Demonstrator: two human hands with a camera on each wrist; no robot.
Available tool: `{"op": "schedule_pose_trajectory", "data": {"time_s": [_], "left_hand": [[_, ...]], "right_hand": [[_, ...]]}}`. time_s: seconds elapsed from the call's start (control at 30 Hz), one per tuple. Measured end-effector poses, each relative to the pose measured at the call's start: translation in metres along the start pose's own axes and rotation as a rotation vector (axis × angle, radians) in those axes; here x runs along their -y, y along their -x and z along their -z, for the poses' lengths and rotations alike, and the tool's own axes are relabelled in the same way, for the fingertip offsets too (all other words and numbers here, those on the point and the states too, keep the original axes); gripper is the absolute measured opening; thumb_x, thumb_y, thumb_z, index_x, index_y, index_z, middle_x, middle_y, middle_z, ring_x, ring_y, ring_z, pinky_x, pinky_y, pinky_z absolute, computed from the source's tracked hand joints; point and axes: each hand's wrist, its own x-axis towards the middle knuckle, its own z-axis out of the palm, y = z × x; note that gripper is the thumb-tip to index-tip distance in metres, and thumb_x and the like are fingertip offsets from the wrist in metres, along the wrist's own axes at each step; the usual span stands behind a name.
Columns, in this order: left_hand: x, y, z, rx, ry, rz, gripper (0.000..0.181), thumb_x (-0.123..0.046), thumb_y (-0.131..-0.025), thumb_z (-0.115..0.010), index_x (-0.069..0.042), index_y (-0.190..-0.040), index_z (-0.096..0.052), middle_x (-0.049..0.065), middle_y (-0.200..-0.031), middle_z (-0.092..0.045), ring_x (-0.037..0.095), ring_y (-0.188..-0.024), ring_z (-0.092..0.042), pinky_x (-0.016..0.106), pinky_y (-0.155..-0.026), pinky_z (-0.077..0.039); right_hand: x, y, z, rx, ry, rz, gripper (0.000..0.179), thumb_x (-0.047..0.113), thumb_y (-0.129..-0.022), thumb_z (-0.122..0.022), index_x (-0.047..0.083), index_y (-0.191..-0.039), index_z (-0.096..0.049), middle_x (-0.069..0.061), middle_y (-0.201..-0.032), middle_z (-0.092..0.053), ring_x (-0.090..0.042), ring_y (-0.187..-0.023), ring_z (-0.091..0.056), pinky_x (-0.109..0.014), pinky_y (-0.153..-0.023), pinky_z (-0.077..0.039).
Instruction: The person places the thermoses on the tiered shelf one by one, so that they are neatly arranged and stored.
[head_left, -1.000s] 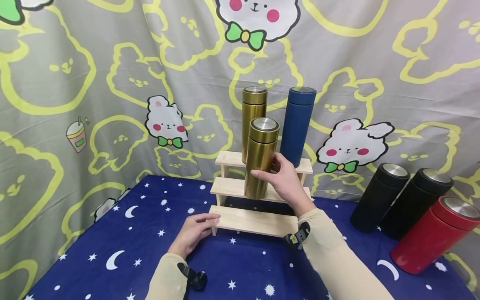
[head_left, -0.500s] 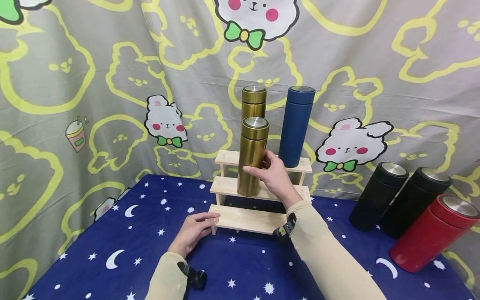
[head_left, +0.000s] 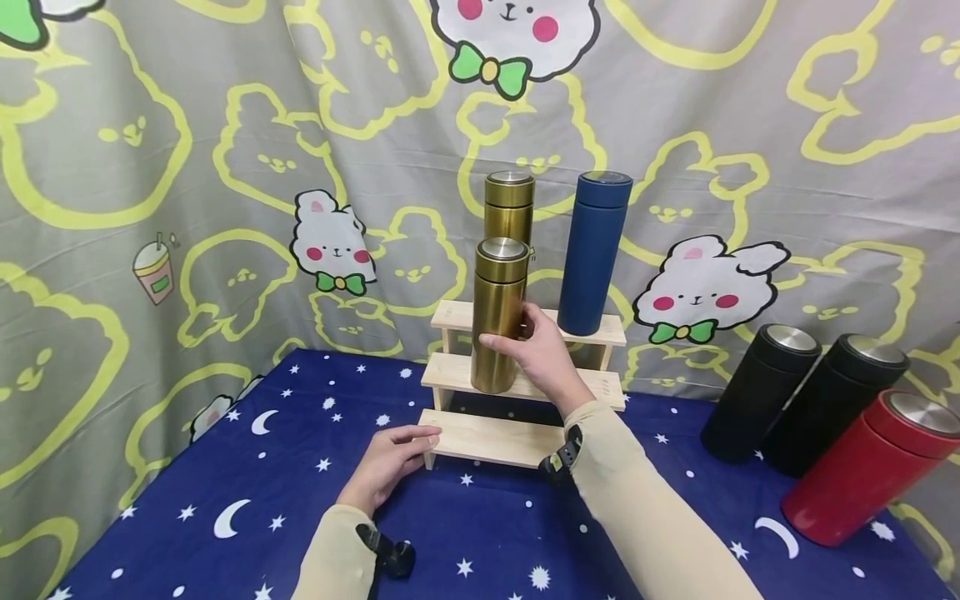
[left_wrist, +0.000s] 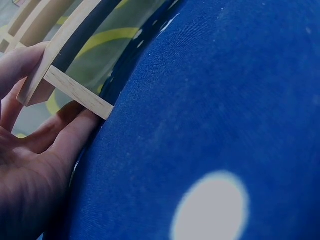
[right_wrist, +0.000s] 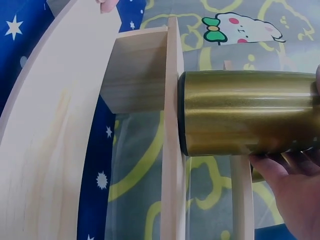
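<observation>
My right hand grips a gold thermos by its lower half, thumb on the near side. The thermos is upright at the left part of the wooden rack's middle tier; in the right wrist view its dark base meets the board. My left hand holds the left end of the three-tier wooden rack at the lowest step. In the left wrist view a finger lies on the board's end and others reach the leg. Behind, on the top tier, stand another gold thermos and a blue thermos.
To the right, two black thermoses and a red thermos stand on the dark blue cloth with stars and moons. A grey curtain with cartoon bears hangs behind the rack.
My right hand has carried the gold thermos left and slightly down, to the left part of the middle tier. The left hand and the rack have stayed in place.
</observation>
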Motion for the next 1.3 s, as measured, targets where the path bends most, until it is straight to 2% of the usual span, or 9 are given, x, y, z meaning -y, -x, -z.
{"op": "schedule_pose_trajectory", "data": {"time_s": [0.23, 0.43, 0.77, 1.0, 1.3], "left_hand": [[0.003, -0.002, 0.000, -0.012, 0.004, 0.001, 0.026, -0.014, -0.087, -0.077, 0.000, -0.109, -0.074, 0.013, -0.118, -0.066, 0.021, -0.100, -0.064, 0.045, -0.091, -0.051], [0.004, -0.001, -0.001, -0.010, 0.006, 0.002, 0.027, -0.014, -0.085, -0.078, 0.000, -0.108, -0.074, 0.013, -0.118, -0.066, 0.021, -0.099, -0.064, 0.042, -0.090, -0.052], [0.002, 0.000, 0.001, 0.008, -0.012, -0.001, 0.031, -0.020, -0.084, -0.080, -0.003, -0.109, -0.075, 0.013, -0.121, -0.064, 0.021, -0.101, -0.064, 0.039, -0.089, -0.052], [0.000, 0.002, -0.001, -0.002, -0.002, -0.006, 0.029, -0.016, -0.084, -0.079, -0.001, -0.108, -0.074, 0.013, -0.119, -0.065, 0.021, -0.100, -0.064, 0.042, -0.090, -0.052], [0.001, 0.001, -0.001, 0.005, -0.011, 0.001, 0.030, -0.018, -0.084, -0.080, -0.001, -0.108, -0.075, 0.014, -0.121, -0.064, 0.023, -0.105, -0.062, 0.042, -0.091, -0.051]], "right_hand": [[-0.001, 0.000, -0.003, -0.008, 0.024, 0.002, 0.069, 0.028, -0.082, -0.082, 0.006, -0.138, -0.047, -0.012, -0.130, -0.055, -0.027, -0.118, -0.054, -0.045, -0.100, -0.043], [-0.002, 0.001, -0.004, -0.014, 0.060, -0.028, 0.074, 0.033, -0.081, -0.082, 0.009, -0.140, -0.044, -0.011, -0.133, -0.052, -0.028, -0.120, -0.052, -0.046, -0.099, -0.043], [-0.005, 0.003, 0.001, -0.012, 0.028, 0.000, 0.077, 0.034, -0.081, -0.082, 0.008, -0.142, -0.044, -0.012, -0.133, -0.051, -0.027, -0.121, -0.050, -0.045, -0.101, -0.042], [-0.010, 0.015, 0.015, -0.025, 0.071, 0.072, 0.072, 0.034, -0.083, -0.081, 0.007, -0.139, -0.046, -0.009, -0.133, -0.051, -0.024, -0.123, -0.047, -0.046, -0.104, -0.039], [-0.015, 0.033, 0.039, -0.035, 0.033, 0.103, 0.063, 0.026, -0.088, -0.077, -0.002, -0.136, -0.047, -0.019, -0.131, -0.053, -0.030, -0.122, -0.050, -0.046, -0.105, -0.039]]}}
